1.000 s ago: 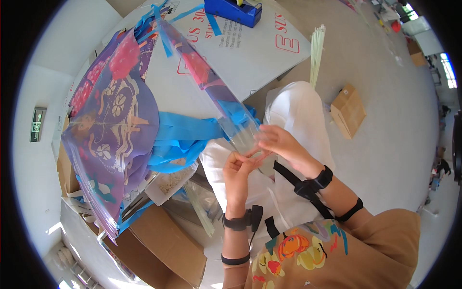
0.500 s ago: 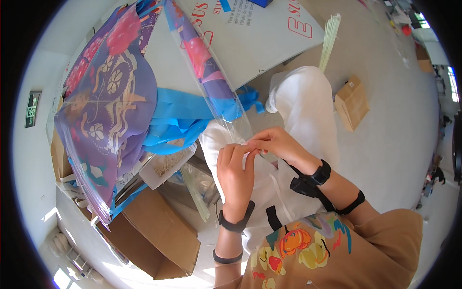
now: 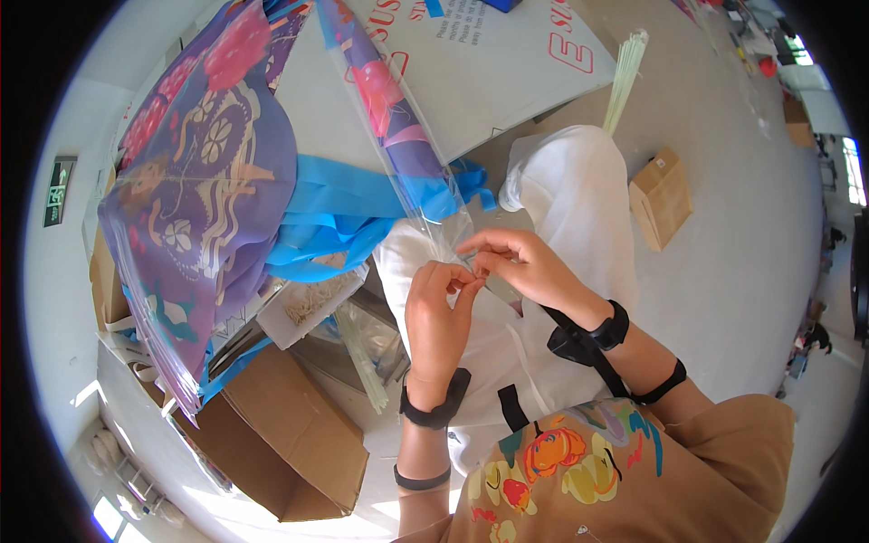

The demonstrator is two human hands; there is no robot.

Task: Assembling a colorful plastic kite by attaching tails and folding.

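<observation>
In my lap, my left hand is closed, its thumb and fingertips pinching at the near end of a clear plastic sleeve. Right against those fingertips is my right hand, the index finger reaching over and the others curled; whatever they grip is too small or hidden to make out. Inside the sleeve lies a rolled printed sheet, purple and pink with a blue end. It slants up and away from my hands, resting across a big pale carton.
Purple flowered sheets drape at the left beside blue strips. Below them stand a small white box and an open brown carton. The pale carton lies ahead, with pale thin sticks and a brown paper box to the right.
My right index finger has lifted and straightened away from the pinch, and the right hand has risen slightly. My left hand stays pinched, shifted a little. The view has tilted slightly.
</observation>
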